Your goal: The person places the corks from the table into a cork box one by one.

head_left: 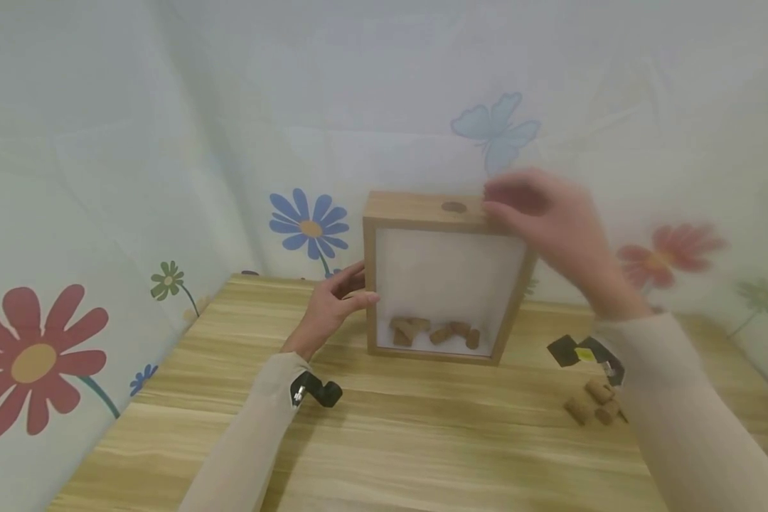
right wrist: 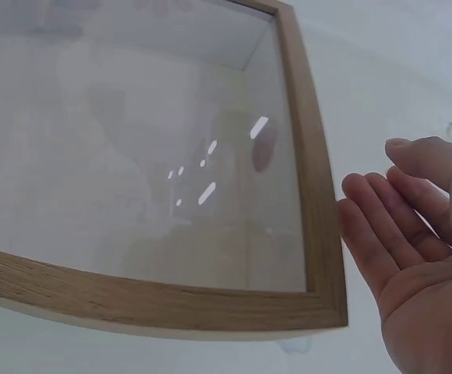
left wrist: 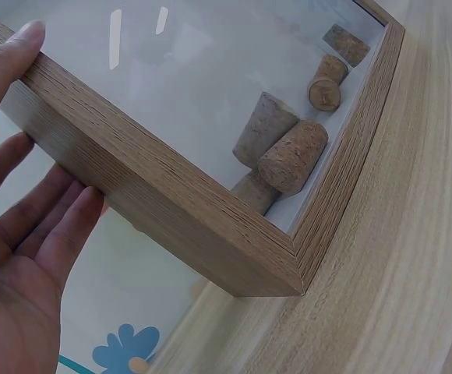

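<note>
A wooden shadow box (head_left: 416,206) with a clear front stands upright on the table. Several corks (left wrist: 292,156) lie along its bottom behind the pane. On the box's top edge is a dark oval hole (head_left: 454,207). My left hand (head_left: 323,313) grips the box's left side, thumb on the front rim and fingertips against the side. My right hand (head_left: 553,220) is at the top right of the box, blurred in the head view. In the right wrist view its fingers (right wrist: 378,226) are loosely bent beside the frame, with nothing between them and the thumb.
Several loose corks (head_left: 598,405) lie on the wood-grain table (head_left: 435,441), partly behind my right forearm. Dark camera mounts (head_left: 320,391) sit on both wrists. A pale curtain (head_left: 384,92) printed with flowers and a butterfly hangs behind the table.
</note>
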### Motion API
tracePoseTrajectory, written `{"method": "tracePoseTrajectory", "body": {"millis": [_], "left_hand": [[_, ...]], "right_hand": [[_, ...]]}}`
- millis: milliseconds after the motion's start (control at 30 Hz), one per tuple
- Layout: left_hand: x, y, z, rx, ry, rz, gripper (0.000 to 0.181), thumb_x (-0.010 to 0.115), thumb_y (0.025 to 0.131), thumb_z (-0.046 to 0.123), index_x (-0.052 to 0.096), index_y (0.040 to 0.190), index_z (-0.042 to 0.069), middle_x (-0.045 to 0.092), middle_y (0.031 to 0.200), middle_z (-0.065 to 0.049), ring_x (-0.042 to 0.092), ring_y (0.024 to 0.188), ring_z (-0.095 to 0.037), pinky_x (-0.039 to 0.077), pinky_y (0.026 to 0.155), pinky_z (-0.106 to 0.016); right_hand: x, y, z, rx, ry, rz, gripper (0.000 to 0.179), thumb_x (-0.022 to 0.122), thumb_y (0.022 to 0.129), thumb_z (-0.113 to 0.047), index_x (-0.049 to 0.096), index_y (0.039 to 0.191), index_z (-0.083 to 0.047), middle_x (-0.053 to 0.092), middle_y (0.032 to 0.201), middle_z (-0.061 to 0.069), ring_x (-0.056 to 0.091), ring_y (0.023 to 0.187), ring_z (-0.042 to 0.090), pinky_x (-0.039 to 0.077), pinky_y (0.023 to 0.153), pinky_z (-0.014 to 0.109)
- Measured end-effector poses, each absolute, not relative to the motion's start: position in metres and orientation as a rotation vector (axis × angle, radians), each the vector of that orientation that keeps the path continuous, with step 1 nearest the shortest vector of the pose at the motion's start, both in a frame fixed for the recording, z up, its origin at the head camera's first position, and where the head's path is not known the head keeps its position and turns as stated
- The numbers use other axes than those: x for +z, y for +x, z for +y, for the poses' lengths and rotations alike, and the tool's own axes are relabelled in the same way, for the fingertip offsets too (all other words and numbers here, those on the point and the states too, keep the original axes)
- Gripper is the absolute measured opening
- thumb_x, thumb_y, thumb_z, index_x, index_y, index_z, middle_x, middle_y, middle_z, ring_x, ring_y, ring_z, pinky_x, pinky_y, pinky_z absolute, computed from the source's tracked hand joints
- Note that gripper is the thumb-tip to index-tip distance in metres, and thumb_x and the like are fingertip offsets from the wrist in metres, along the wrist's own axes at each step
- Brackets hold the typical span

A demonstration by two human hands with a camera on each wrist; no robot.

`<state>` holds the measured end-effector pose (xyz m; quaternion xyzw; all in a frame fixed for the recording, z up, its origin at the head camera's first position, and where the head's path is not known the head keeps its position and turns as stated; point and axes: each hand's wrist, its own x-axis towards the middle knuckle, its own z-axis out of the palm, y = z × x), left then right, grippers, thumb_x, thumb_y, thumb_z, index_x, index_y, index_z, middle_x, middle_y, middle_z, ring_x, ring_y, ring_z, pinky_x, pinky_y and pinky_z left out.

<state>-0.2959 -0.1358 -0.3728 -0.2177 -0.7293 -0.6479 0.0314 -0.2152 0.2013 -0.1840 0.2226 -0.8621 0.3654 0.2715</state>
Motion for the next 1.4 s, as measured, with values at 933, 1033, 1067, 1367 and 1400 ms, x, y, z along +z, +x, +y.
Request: {"method": "tracePoseTrajectory", "body": {"millis": [933,1033,1067,1367,1400], "left_hand": [[-0.371,-0.294,-0.137,-1.978,-0.652,-2.256,0.071,0.08,0.096,0.017,0.05,0.159,0.012,0.06,0.149,-0.014,0.057,0.137,-0.029,0.049,0.111,-0.045],[-0.372,-0.295,-0.136,-1.985,-0.643,-2.252,0.071,0.081,0.095,0.017,0.05,0.159,0.012,0.06,0.149,-0.014,0.057,0.136,-0.029,0.05,0.111,-0.045],[-0.372,-0.296,-0.136,-1.99,-0.642,-2.251,0.071,0.081,0.095,0.017,0.05,0.159,0.012,0.06,0.149,-0.015,0.057,0.136,-0.029,0.05,0.111,-0.045],[-0.372,-0.296,-0.137,-2.0,-0.632,-2.257,0.072,0.082,0.095,0.019,0.05,0.159,0.012,0.059,0.15,-0.014,0.056,0.137,-0.028,0.049,0.112,-0.044],[-0.372,-0.296,-0.137,-1.998,-0.63,-2.26,0.072,0.082,0.095,0.019,0.05,0.159,0.012,0.059,0.15,-0.014,0.056,0.138,-0.028,0.049,0.112,-0.044]], "right_hand": [[-0.264,-0.171,0.302,1.039,0.415,-2.393,0.035,0.08,0.098,-0.017,0.074,0.131,-0.01,0.072,0.115,-0.017,0.064,0.102,0.0,0.048,0.085,0.008],[-0.278,-0.176,0.313,1.034,0.441,-2.429,0.034,0.079,0.098,-0.014,0.073,0.13,-0.006,0.072,0.115,-0.017,0.064,0.099,-0.005,0.047,0.085,0.006],[-0.282,-0.178,0.318,1.033,0.45,-2.447,0.034,0.079,0.098,-0.013,0.073,0.13,-0.005,0.073,0.116,-0.016,0.064,0.099,-0.007,0.047,0.085,0.006],[-0.312,-0.182,0.348,0.989,0.42,-2.618,0.033,0.074,0.102,-0.019,0.072,0.132,-0.006,0.077,0.121,0.008,0.065,0.096,-0.009,0.051,0.08,0.009],[-0.314,-0.182,0.35,0.982,0.428,-2.624,0.032,0.075,0.102,-0.018,0.072,0.132,-0.006,0.077,0.12,0.009,0.065,0.096,-0.009,0.051,0.08,0.009]]}}
